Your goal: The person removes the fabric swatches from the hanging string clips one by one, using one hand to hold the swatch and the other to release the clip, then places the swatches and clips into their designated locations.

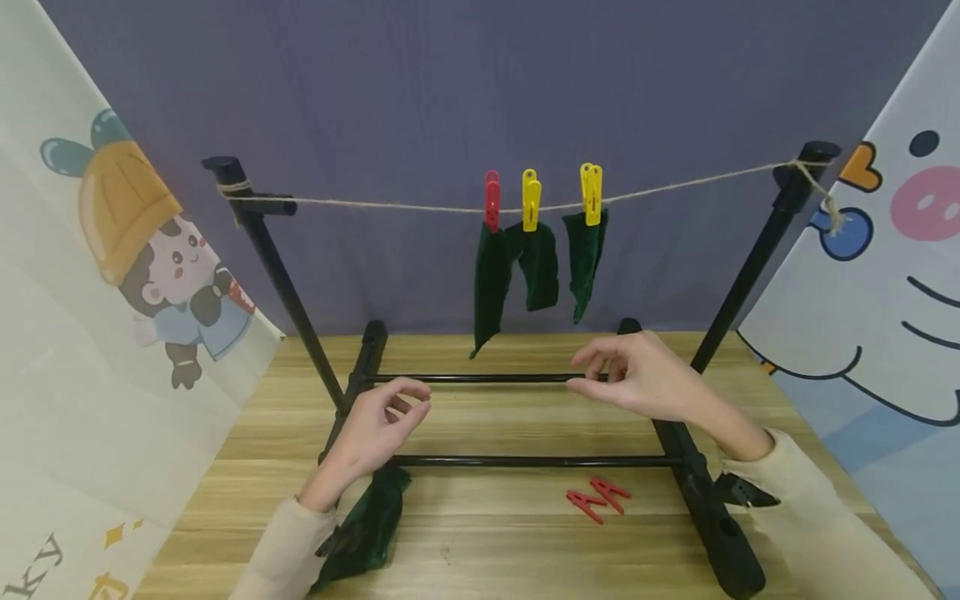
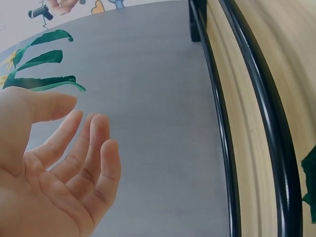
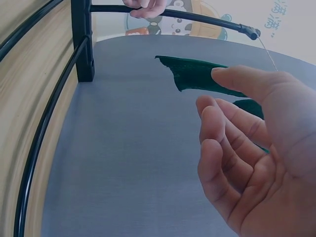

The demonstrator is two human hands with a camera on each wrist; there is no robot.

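A grey-blue backdrop (image 1: 420, 100) stood behind the wooden table (image 1: 487, 542), on which I found a black frame (image 1: 746, 275) with two uprights and two low crossbars. A thin cord (image 1: 405, 205) was tied between the upright tops. My right hand (image 1: 645, 375) was raised below and right of the hung fabric, fingers bent, thumb held apart from them, the gap unfilled. My left hand (image 1: 378, 421) was above the frame's left base, likewise loosely bent, thumb clear of the fingertips. Dark green cloth (image 1: 491, 287) hung from the cord in three lengths, the left two meeting at the top; a further green piece (image 1: 378, 529) lay on the table beside my left forearm. One red peg (image 1: 492, 200) and, to its right, yellow pegs (image 1: 531, 200) gripped the hung lengths. Two loose red pegs (image 1: 585, 504) lay side by side before the front crossbar.
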